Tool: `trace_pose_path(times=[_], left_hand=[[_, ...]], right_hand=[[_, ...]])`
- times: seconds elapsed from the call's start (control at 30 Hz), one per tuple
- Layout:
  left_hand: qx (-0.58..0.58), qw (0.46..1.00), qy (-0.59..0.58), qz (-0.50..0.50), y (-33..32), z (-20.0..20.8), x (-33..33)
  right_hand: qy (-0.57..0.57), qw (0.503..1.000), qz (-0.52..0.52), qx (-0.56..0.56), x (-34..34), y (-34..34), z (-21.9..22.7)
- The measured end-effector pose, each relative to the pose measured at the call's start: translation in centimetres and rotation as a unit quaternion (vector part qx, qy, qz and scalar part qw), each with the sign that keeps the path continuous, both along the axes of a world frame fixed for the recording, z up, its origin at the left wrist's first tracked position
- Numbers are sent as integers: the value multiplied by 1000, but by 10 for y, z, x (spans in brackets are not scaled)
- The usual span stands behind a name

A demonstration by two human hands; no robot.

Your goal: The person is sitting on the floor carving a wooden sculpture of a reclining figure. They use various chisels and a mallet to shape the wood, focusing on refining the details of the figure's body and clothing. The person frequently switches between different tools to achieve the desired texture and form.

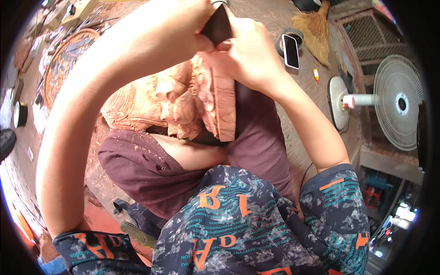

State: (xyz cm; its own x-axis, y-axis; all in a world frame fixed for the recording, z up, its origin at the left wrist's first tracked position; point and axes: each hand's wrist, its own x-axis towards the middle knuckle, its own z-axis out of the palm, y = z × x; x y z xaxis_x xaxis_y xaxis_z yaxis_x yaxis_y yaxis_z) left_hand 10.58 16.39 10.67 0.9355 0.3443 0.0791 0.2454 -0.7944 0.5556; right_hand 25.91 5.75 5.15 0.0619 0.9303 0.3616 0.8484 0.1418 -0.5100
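A reddish-brown carved wood piece (178, 98) with rounded, folded relief lies across my lap, its flat plank-like edge (224, 105) toward the right. Beyond its far end, my left hand (199, 30) is closed beside a dark, flat-faced block-like thing (217, 25) whose kind I cannot make out. My right hand (250, 52) curls in from the right against that dark thing, over the far end of the plank-like edge. Its fingers are bent, and what they grip is hidden. Wood chips and dust lie on the carving and on my trouser leg (137, 156).
A round woven basket (48, 87) with tools stands at the far left. On the right are a phone (290, 51) resting on a round dark container, a straw broom (314, 30), a small yellow-and-red item (316, 75) and a white fan (396, 103) on its base.
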Motion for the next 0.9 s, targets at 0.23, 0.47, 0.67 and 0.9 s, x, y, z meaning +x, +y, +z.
trace_pose_path(times=[0.23, 0.47, 0.67, 0.9], left_hand=[[64, 996, 48, -25, 8, -12, 6], [-44, 977, 197, 74, -5, 2, 7], [10, 995, 85, -53, -2, -3, -13], [32, 994, 101, -5, 7, -16, 5]], right_hand=[[0, 994, -5, 106, -14, 13, -25], [-57, 988, 25, 140, -19, 7, -31], [-86, 994, -12, 61, -30, 7, -27], [-27, 993, -16, 115, -18, 20, -41]])
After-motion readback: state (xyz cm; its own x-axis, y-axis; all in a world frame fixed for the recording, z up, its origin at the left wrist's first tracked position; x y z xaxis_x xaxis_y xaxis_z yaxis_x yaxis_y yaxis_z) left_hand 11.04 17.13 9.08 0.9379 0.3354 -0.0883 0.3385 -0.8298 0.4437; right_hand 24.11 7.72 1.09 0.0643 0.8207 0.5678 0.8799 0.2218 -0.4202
